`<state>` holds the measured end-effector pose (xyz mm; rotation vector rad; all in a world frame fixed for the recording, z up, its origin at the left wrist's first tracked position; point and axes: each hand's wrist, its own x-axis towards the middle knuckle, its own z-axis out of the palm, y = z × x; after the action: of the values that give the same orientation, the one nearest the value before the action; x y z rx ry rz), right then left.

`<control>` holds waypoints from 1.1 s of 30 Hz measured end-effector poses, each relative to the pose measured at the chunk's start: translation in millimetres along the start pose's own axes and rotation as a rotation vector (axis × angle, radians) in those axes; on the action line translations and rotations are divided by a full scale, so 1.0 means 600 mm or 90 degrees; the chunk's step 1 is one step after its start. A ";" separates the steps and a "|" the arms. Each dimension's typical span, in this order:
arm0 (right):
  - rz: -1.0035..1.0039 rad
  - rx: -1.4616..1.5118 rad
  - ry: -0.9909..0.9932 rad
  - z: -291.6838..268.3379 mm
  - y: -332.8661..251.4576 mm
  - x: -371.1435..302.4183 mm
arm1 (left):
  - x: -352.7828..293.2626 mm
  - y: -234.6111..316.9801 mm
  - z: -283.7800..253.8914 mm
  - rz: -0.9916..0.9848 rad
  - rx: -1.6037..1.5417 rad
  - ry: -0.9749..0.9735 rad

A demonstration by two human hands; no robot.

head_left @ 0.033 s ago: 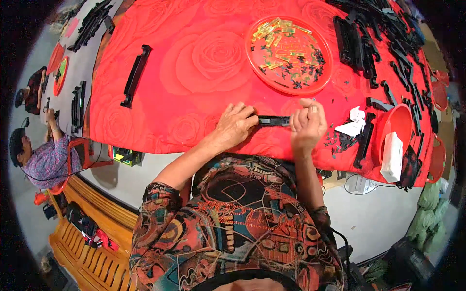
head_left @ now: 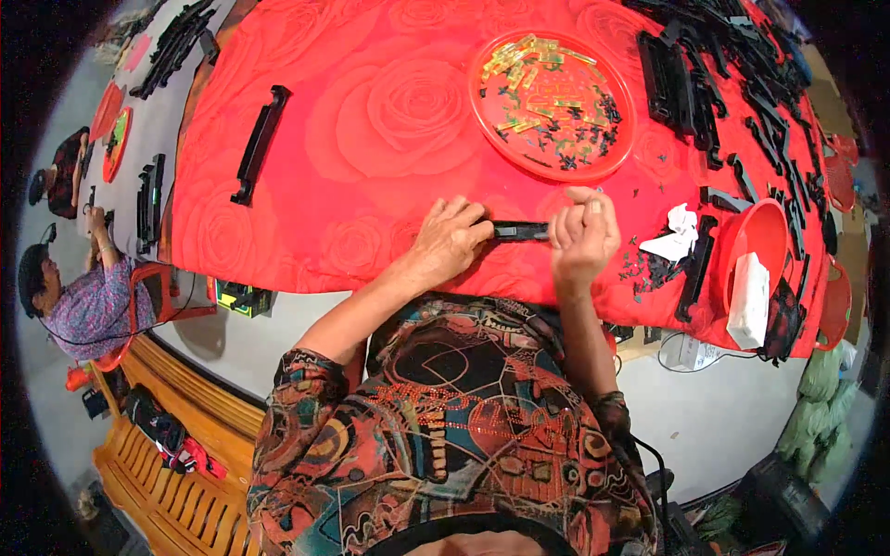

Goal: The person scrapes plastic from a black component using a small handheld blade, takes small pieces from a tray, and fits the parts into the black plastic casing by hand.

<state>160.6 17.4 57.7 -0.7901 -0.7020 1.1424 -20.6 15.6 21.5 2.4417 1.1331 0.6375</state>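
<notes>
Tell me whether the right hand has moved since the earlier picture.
Yes: the right hand has shifted slightly to the left, judged against the round tray, which sits in the same place.

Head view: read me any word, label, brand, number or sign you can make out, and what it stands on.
Nothing can be read clearly enough to quote.
Black part at the left hand: no marking legible.
Round red tray: pattern on its floor, partly covered by small black parts, unreadable.
Patterned shirt: red dotted design; cannot tell whether it is lettering.
White pack: no print legible.
Yellow-green box: too small to read.
</notes>
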 end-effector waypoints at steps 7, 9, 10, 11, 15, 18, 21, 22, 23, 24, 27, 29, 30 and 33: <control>-0.036 -0.054 0.002 0.000 0.052 -0.002 | -0.004 0.008 0.019 0.005 0.036 0.092; -0.040 -0.060 0.009 0.000 0.058 -0.002 | -0.005 0.006 0.021 0.012 0.031 0.101; -0.039 -0.041 0.003 0.001 0.062 -0.003 | -0.004 0.005 0.020 0.015 0.032 0.099; -0.037 -0.022 -0.003 0.001 0.065 -0.003 | -0.004 0.005 0.020 0.018 0.034 0.096; -0.039 -0.021 -0.020 -0.002 0.066 -0.005 | -0.002 0.005 0.019 0.021 0.043 0.098; 0.001 0.039 -0.028 -0.009 0.064 -0.002 | 0.003 0.013 0.018 0.013 0.025 0.104; -0.007 0.039 -0.040 -0.011 0.066 -0.002 | 0.002 0.013 0.024 0.005 0.040 0.117; -0.008 0.042 -0.046 -0.011 0.066 -0.002 | 0.001 0.012 0.026 0.012 0.036 0.131; -0.009 0.044 -0.051 -0.012 0.066 -0.002 | 0.000 0.012 0.027 0.020 0.032 0.144; -0.008 0.044 -0.051 -0.012 0.066 -0.002 | 0.000 0.012 0.027 0.019 0.032 0.144; 0.014 0.021 -0.060 -0.015 0.066 -0.005 | 0.002 0.013 0.026 0.022 0.027 0.155; 0.011 0.006 -0.063 -0.014 0.065 -0.005 | 0.001 0.013 0.026 0.027 0.057 0.151; 0.011 0.006 -0.064 -0.013 0.062 -0.004 | 0.000 0.014 0.027 0.026 0.057 0.152; -0.004 0.039 -0.025 -0.009 0.051 0.000 | 0.000 0.014 0.028 0.015 0.065 0.151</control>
<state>149.4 23.3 29.2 -0.7147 -0.6983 1.1719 -6.5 8.4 11.8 2.5195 1.2550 0.9179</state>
